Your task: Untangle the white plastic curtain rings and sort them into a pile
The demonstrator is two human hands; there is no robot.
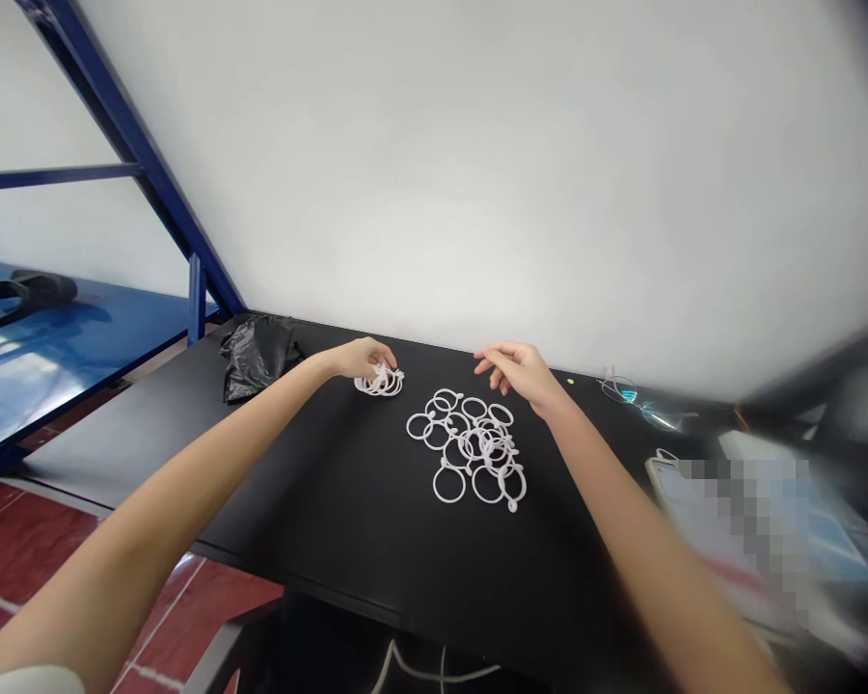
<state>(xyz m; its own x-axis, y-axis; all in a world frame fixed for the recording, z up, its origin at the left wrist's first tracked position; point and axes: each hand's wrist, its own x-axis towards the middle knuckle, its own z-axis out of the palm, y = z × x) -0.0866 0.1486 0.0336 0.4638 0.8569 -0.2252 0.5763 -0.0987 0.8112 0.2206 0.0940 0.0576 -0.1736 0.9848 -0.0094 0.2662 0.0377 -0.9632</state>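
Note:
On the black table, my left hand [367,359] is closed at the top of a small bunch of white plastic rings [382,389]. The rings overlap and their small tabs gather by the fingertips. My right hand [515,366] hovers near the wall, index finger stretched and the other fingers loosely bent, with nothing visible in it. Just below it lies a loose pile of several more white rings [449,484], each with a small tab, many overlapping. The palm side of my left hand is partly hidden.
A crumpled black plastic bag [258,355] lies left of my left hand. Glasses [629,393] rest by the wall at right, near a phone [701,520] and blurred papers. A blue metal frame [137,145] rises at left. A white cable [434,670] hangs below the table's front edge.

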